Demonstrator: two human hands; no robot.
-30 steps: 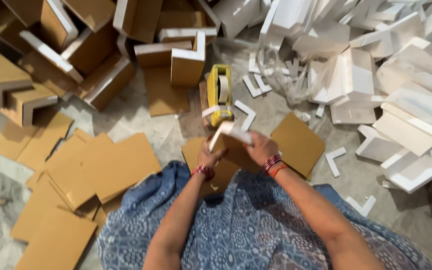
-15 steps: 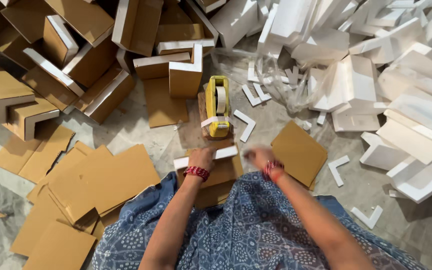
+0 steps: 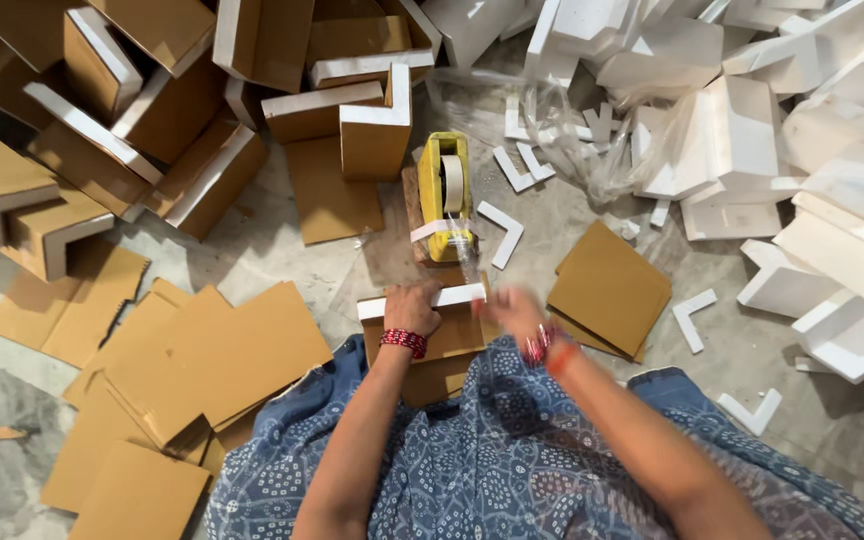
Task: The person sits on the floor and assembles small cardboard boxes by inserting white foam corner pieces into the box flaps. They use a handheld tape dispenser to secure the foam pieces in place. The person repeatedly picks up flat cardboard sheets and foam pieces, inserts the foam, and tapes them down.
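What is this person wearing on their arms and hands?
Both forearms are bare, with no sleeves showing and no gloves. The left hand has a band of red bangles at the wrist. The right hand is motion-blurred, but red bangles show at its wrist too. No rings can be made out on the fingers.

Under my left hand (image 3: 412,310) lies a flat brown cardboard box with a white foam edge (image 3: 442,335); similar boxes (image 3: 132,110) pile far left.

A packing workshop floor: heaps of cardboard sheets (image 3: 222,350), white foam corner pieces (image 3: 832,230), a tape dispenser (image 3: 444,195).
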